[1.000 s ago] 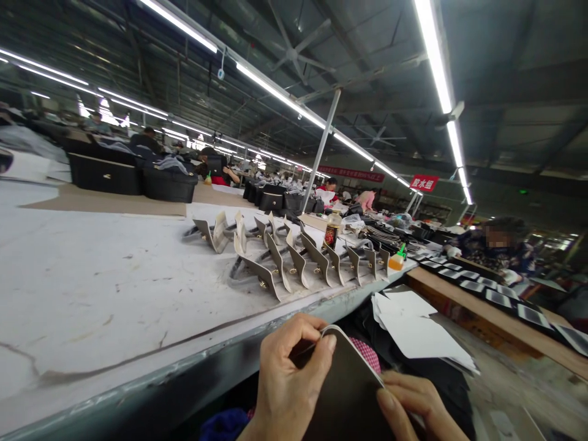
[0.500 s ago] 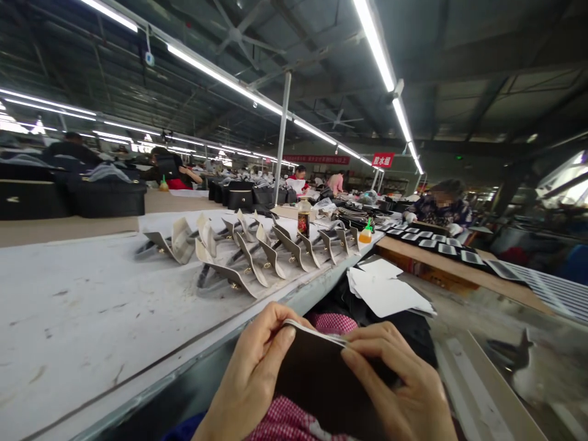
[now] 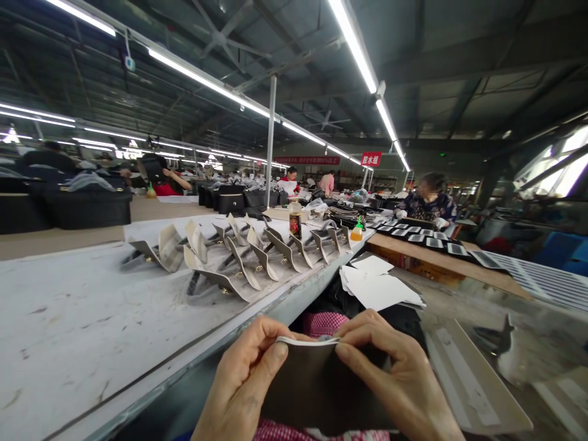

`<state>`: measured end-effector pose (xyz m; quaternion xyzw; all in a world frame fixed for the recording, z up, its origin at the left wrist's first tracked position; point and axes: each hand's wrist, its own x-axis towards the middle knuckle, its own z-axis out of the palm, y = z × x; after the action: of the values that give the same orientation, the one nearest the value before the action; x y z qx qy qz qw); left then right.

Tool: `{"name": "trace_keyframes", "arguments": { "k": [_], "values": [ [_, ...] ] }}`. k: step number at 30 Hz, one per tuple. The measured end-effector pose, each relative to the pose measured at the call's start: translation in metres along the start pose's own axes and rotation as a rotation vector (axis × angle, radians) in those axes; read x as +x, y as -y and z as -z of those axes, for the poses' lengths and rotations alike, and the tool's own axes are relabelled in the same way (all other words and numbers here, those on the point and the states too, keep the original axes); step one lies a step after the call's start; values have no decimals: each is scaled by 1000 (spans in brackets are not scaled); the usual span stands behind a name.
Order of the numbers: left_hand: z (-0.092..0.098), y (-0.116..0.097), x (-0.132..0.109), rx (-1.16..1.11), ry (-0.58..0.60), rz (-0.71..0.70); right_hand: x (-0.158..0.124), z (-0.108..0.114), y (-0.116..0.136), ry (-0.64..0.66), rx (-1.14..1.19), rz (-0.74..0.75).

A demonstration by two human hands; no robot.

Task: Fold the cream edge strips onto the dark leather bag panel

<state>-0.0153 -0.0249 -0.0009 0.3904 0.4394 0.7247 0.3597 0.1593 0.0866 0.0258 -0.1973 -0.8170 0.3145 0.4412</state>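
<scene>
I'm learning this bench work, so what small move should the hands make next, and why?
Probably move the right hand slightly toward the left hand, pinching along the pale edge of the panel: both hands pinch that edge, but the stretch between them is unpinched.

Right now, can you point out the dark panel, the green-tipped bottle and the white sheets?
Dark panel (image 3: 318, 383): head view, middle of its broad face.
Green-tipped bottle (image 3: 356, 233): head view, its orange body.
White sheets (image 3: 379, 292): head view, broad face of one sheet.
</scene>
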Motion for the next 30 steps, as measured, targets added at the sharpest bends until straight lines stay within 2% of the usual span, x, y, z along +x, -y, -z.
{"name": "trace_keyframes", "arguments": {
  "k": [7,12,21,23,26,30],
  "values": [
    [-5,3,4,213,-84,-86,3,-13,-9,-59,8,-60],
    [-8,5,8,422,-171,-273,3,-18,-15,-92,-1,-79],
    [-13,25,12,566,-188,-479,-1,-22,-20,-163,-33,-56],
    [-13,21,11,522,-194,-447,0,-20,-19,-151,-58,-7],
    [-9,11,8,432,-146,-301,1,-14,-14,-98,-129,78],
    [-3,1,3,296,-85,-158,1,-7,-6,-23,-146,81]
  ]
}}
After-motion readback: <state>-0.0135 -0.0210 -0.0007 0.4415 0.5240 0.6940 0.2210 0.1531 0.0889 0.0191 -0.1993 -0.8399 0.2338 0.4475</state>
